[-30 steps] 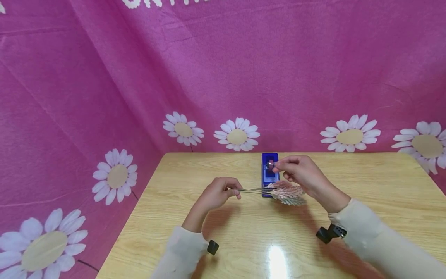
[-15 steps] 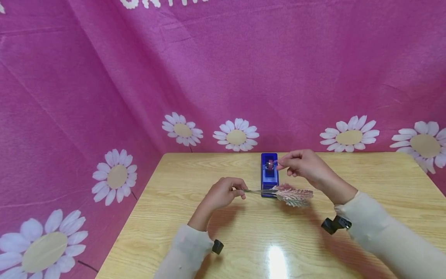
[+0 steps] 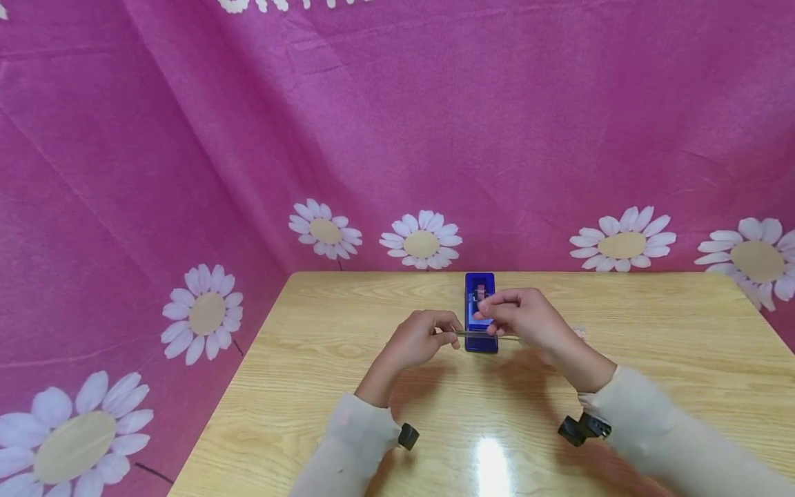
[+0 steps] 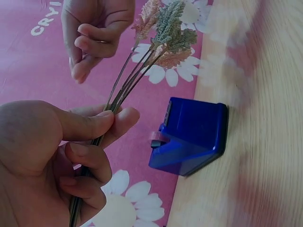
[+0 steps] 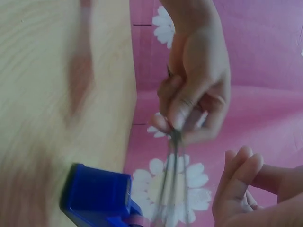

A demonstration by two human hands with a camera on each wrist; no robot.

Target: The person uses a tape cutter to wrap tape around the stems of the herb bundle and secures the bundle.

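In the head view my left hand pinches a bunch of dried flowers by the thin stems. Pink and grey-green plume heads spread at the far end in the left wrist view; the right hand mostly hides them in the head view. My right hand is just above the stems, thumb and forefinger pressed together on a faint, clear piece of tape, barely visible. Behind the stems stands a blue tape dispenser with a small roll of tape in it.
The wooden table carries the dispenser close to its back edge. A pink cloth printed with white daisies hangs behind and to the left. Black cameras sit on both wrists.
My left hand has moved right with the flowers, carrying their heads behind my right hand. The right hand drew back from the tape roll, then came down and left toward the stems.
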